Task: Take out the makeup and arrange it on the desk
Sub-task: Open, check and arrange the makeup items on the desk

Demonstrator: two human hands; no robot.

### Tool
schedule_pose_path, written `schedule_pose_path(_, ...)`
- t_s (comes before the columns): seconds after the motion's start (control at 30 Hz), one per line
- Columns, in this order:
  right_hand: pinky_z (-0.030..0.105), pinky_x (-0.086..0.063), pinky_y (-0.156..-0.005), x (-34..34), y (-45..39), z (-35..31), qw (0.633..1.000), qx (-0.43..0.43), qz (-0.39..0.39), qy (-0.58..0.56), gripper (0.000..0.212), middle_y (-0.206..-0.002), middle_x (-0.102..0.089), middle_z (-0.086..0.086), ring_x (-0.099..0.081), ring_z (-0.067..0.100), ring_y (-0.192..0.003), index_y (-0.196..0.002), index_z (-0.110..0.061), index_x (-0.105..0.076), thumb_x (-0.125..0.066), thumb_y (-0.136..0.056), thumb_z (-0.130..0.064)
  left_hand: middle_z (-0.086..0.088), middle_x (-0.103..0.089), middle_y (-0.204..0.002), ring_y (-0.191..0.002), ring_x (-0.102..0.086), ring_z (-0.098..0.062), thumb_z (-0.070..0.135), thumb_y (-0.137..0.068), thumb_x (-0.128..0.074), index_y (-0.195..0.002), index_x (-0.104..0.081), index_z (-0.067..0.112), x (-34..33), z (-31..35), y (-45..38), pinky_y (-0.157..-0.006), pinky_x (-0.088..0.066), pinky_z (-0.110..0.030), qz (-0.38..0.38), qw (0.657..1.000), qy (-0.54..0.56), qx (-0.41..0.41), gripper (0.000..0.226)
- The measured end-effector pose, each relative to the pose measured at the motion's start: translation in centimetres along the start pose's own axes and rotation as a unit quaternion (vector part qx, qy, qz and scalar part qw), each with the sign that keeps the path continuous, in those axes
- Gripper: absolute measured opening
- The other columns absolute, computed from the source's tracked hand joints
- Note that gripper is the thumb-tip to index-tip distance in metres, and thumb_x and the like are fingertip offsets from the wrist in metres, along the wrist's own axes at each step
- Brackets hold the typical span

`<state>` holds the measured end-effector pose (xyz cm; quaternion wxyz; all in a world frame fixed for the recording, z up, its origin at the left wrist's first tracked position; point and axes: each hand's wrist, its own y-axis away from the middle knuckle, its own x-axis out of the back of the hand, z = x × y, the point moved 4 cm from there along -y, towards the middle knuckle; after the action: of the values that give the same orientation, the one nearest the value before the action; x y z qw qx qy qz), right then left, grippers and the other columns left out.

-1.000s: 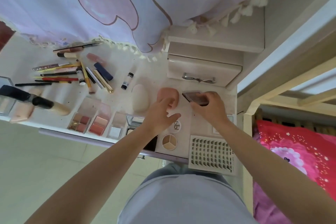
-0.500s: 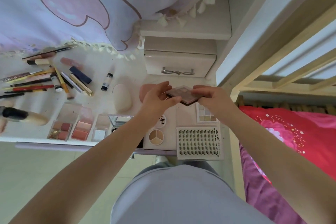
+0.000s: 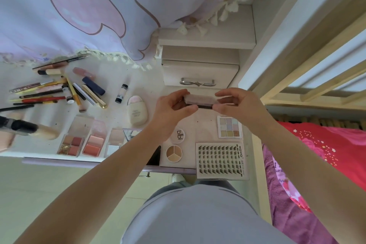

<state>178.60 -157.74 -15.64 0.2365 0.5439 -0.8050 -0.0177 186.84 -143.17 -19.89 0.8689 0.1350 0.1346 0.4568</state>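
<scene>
A flat makeup case [image 3: 200, 100] is held up in the air over the back of the desk [image 3: 150, 87], just in front of the small drawer [image 3: 200, 73]. It lies level, long side running left to right, with one thin edge turned toward the person. The left hand [image 3: 172, 111] pinches its left end, thumb underneath and fingers curled over the top; the right hand [image 3: 237, 107] pinches the right end the same way. Whether the case is open or closed is hard to tell from here.

Right below it on the desk sit a small pastel eyeshadow square [image 3: 229, 127], a round white lid [image 3: 178, 135] and a round three-part cream pan [image 3: 174, 153]. A big card of false lashes [image 3: 219, 160] lies at the front edge, overhanging a little. The left forearm crosses over a mirror [image 3: 131, 133] and a dark item, hiding part of each. Left of that are two open blush palettes [image 3: 82, 144], a pale egg-shaped bottle [image 3: 136, 112] and a small black-capped tube [image 3: 121, 93]. Farther left is a loose pile of pencils and lipsticks [image 3: 59, 93], pointing every which way, and a thick brush [image 3: 23, 127] at the far edge. A lilac curtain [image 3: 89, 6] hangs over the back of the desk, and a pink bedspread [image 3: 326, 154] shows on the right.
</scene>
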Motion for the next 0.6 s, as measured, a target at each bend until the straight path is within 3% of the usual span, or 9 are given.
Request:
schedule_pose_path(0.07, 0.017, -0.046, -0.084, -0.29, -0.21, -0.34, 0.997, -0.012, -0.080, -0.014, 0.028, -0.097, -0.059, -0.013, -0.058, 0.000, -0.091, -0.084, -0.034, -0.057, -0.068, -0.077, -0.010, 0.003, -0.062, -0.092, -0.072, -0.064, 0.004, -0.015, -0.079, -0.055, -0.122, -0.050, 0.001, 0.27, 0.28, 0.09, -0.078, -0.052, -0.018, -0.036, 0.999, 0.014, -0.001, 0.046)
schedule_pose_path(0.13, 0.009, -0.049, -0.074, -0.66, -0.19, -0.57, 0.991, -0.008, -0.127, -0.041, 0.029, -0.091, -0.062, -0.012, -0.062, -0.007, -0.077, -0.084, -0.029, -0.059, -0.065, -0.077, -0.002, 0.001, -0.061, -0.091, -0.071, -0.064, 0.003, -0.020, -0.078, -0.051, -0.119, -0.050, 0.002, 0.42, 0.61, 0.18, -0.072, -0.052, -0.014, -0.071, 0.997, 0.032, -0.007, 0.047)
schedule_pose_path(0.23, 0.006, -0.050, -0.065, -0.58, -0.22, -0.82, 0.992, 0.001, -0.112, -0.062, 0.030, -0.082, -0.065, -0.011, -0.063, -0.008, -0.065, -0.082, -0.026, -0.063, -0.067, -0.073, 0.002, 0.002, -0.063, -0.091, -0.073, -0.065, 0.002, -0.014, -0.064, -0.063, -0.107, -0.056, 0.006, 0.61, 1.01, 0.12, -0.069, -0.053, -0.012, -0.100, 0.994, 0.048, -0.014, 0.048)
schedule_pose_path(0.3, 0.007, -0.050, -0.065, -0.51, -0.33, -0.86, 0.993, 0.005, -0.100, -0.061, 0.030, -0.078, -0.066, -0.012, -0.063, -0.006, -0.063, -0.078, -0.027, -0.065, -0.070, -0.070, 0.001, 0.003, -0.064, -0.092, -0.074, -0.066, 0.001, -0.004, -0.059, -0.059, -0.102, -0.057, 0.011, 0.78, 0.86, -0.01, -0.070, -0.053, -0.012, -0.100, 0.994, 0.053, -0.010, 0.046)
schedule_pose_path(0.43, 0.015, -0.051, -0.075, -0.67, -0.21, -0.44, 0.995, -0.007, -0.091, -0.047, 0.029, -0.077, -0.067, -0.011, -0.064, -0.002, -0.065, -0.077, -0.029, -0.067, -0.072, -0.068, -0.002, 0.008, -0.070, -0.085, -0.076, -0.065, 0.001, -0.001, -0.057, -0.064, -0.109, -0.055, 0.007, 0.64, 0.37, -0.06, -0.072, -0.052, -0.012, -0.109, 0.993, 0.049, -0.011, 0.054)
schedule_pose_path(0.6, 0.020, -0.049, -0.080, -0.59, -0.40, -0.09, 0.994, -0.022, -0.082, -0.072, 0.029, -0.073, -0.069, -0.012, -0.064, 0.000, -0.067, -0.076, -0.027, -0.068, -0.072, -0.068, 0.001, -0.001, -0.060, -0.098, -0.078, -0.065, 0.003, 0.001, -0.061, -0.058, -0.115, -0.052, 0.006, 0.23, 0.43, -0.16, -0.075, -0.052, -0.011, -0.123, 0.991, 0.057, -0.013, 0.055)
